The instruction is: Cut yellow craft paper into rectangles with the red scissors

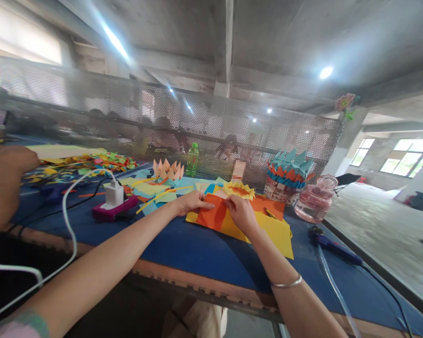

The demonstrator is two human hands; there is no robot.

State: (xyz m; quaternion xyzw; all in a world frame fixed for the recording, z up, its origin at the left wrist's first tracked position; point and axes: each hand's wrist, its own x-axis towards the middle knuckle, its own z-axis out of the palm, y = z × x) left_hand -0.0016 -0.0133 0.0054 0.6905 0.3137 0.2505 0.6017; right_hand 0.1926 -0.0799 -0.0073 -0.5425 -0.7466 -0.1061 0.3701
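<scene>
In the head view, the person's arms reach from the near edge across the blue worktop (197, 249) to its middle. The left hand (192, 202) rests on the orange paper (213, 217), thumb and fingers closed on its far edge. The right hand (241, 213) pinches the same edge just to the right, and the two hands' fingertips almost touch. A bangle (286, 283) circles the right wrist.

The orange paper lies on a stack of yellow sheets (277, 234), which spreads to the right and near side of it. Just beyond the hands sits a yellow paper flower (238, 190) with an orange centre.

Farther right stand a basket (280, 192) filled with teal and orange paper spikes and, beside it, a pink glass jar (315, 199). A blue glue gun (333, 249) lies near the right edge, with its cord running toward the near corner.

To the left of the hands a white charger (113, 193) is plugged into a magenta power strip (114, 210), and its white cable (68, 225) loops off the near edge. Behind them are a peach paper crown (167, 170), a green bottle (192, 159) and a heap of coloured scraps (102, 162).

At the far left another person's hand (3, 183) is in view, blurred, and its grip cannot be told. A perforated metal screen (232, 126) closes off the far side of the worktop.
</scene>
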